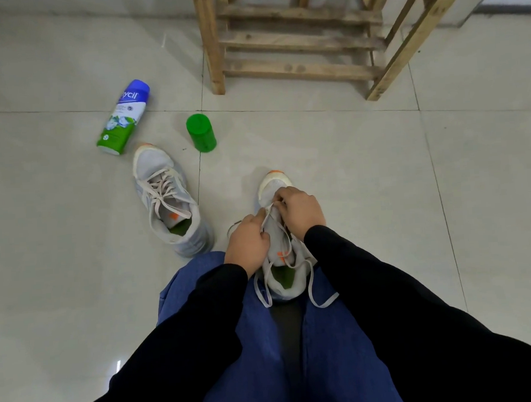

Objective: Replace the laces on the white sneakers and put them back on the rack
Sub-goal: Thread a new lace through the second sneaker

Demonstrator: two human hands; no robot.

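Between the knees: one white sneaker [278,249], toe away. Left hand [248,242] and right hand [302,212] over its front eyelets, fingers [259,216] pinching the lace [323,304]. Beyond, on the floor [381,178]: one second sneaker [168,206], laced; one green cap [201,132]; one bottle [124,117] lying flat; farthest, one wooden rack [295,40].

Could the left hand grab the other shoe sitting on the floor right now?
Probably yes. The other shoe sits on the floor to the left of the left hand, with nothing between them. But that hand is pinching a lace, so it would have to let go first.
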